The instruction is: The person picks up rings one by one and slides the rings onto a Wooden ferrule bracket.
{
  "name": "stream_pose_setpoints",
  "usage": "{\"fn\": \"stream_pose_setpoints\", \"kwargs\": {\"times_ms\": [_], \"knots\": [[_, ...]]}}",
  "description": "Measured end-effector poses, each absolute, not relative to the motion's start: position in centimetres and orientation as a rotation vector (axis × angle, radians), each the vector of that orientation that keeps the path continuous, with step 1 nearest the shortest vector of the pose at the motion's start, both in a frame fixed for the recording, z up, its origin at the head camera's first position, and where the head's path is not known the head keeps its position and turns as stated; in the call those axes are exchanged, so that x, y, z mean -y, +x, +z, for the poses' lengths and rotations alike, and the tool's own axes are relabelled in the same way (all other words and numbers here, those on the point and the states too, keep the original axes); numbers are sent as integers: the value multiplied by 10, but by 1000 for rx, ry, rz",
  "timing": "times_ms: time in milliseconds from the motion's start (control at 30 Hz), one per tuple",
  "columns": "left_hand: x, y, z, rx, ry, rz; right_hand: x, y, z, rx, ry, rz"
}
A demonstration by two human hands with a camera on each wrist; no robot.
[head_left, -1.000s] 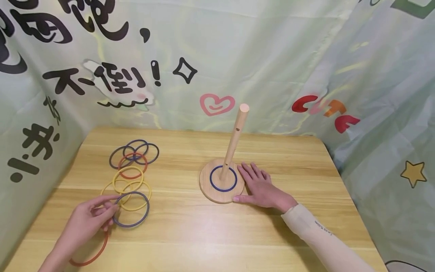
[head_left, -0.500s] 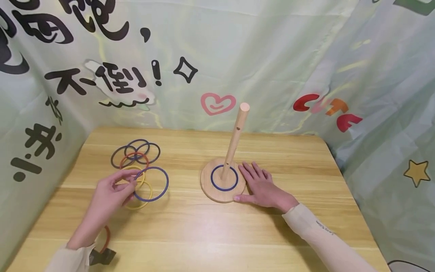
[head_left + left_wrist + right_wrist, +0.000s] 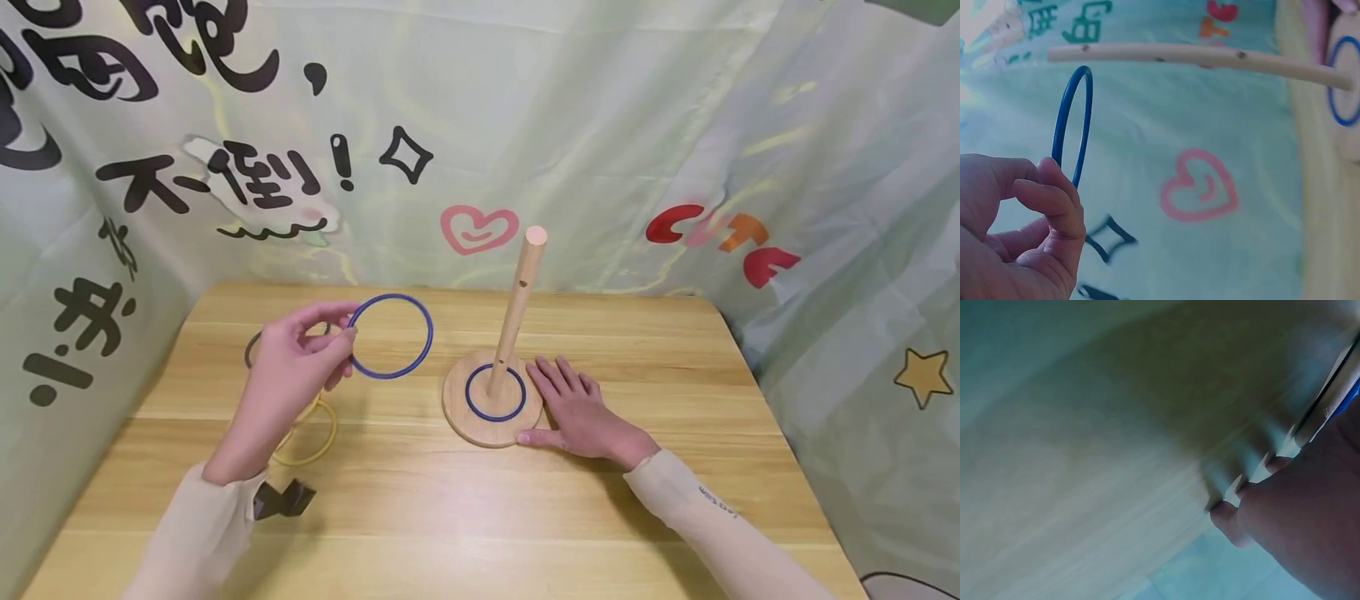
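Note:
My left hand (image 3: 300,354) pinches a blue ring (image 3: 431,330) by its left edge, thumb against fingers, raised above the table left of a wooden post (image 3: 517,312). In the left wrist view that ring (image 3: 1058,128) stands up from the fingertips, apart from the post (image 3: 1179,55). The post rises from a round wooden base (image 3: 459,408), where another blue ring (image 3: 495,418) lies around its foot. My right hand (image 3: 581,417) rests against the base's right edge with fingers spread; the right wrist view shows this hand (image 3: 1310,500) dimly.
Yellow rings (image 3: 334,429) and a dark ring (image 3: 249,350) lie on the wooden table (image 3: 540,517), partly hidden behind the left hand and arm. A printed fabric curtain (image 3: 600,125) surrounds the table's back and sides. A dark clip (image 3: 285,500) juts from the left sleeve.
My left hand has carried the blue ring up and to the right, away from the other rings and closer to the post. The right hand stays at the base.

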State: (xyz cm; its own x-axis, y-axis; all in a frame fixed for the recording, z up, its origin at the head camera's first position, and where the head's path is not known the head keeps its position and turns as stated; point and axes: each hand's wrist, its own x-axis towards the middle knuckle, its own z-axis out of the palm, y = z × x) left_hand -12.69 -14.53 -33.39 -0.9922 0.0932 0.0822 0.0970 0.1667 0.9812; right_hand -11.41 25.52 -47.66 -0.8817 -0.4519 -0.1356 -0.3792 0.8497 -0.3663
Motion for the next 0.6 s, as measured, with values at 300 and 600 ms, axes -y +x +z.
{"fn": "stream_pose_setpoints", "kwargs": {"times_ms": [300,600], "knots": [[96,-139,-280,2178,-452,-2096,-255,-113,-476,-2794,-638,-513],[48,-149,-254,1976,-636,-2182,-256,-111,-477,-2816,-672,-539]]}}
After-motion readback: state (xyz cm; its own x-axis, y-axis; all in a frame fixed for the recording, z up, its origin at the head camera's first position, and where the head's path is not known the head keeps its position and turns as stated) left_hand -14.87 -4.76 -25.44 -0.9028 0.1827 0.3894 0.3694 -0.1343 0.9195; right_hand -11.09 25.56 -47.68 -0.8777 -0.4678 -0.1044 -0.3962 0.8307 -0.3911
